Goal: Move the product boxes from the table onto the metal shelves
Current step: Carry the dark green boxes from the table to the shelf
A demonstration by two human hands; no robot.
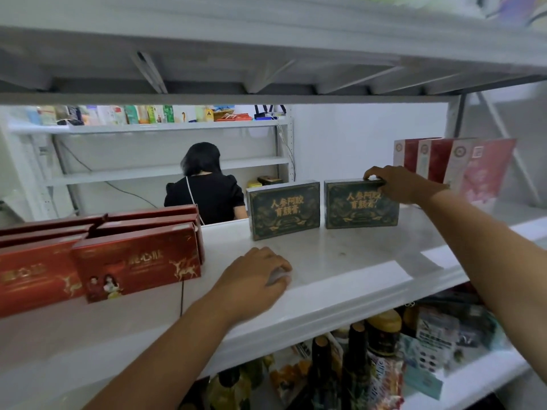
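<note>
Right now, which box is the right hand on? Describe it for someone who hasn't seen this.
On the white metal shelf, two dark green boxes with gold lettering stand upright side by side. It is the right-hand green box, nearest the red-and-pink boxes, with the right hand gripping its top corner.

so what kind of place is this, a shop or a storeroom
Probably a shop's stockroom or a small retail store. White metal shelves hold boxed goods facing outward: two dark green gold-lettered boxes, red deer-printed cartons, and bottles and packets below. More packaged products line the far shelf.
</note>
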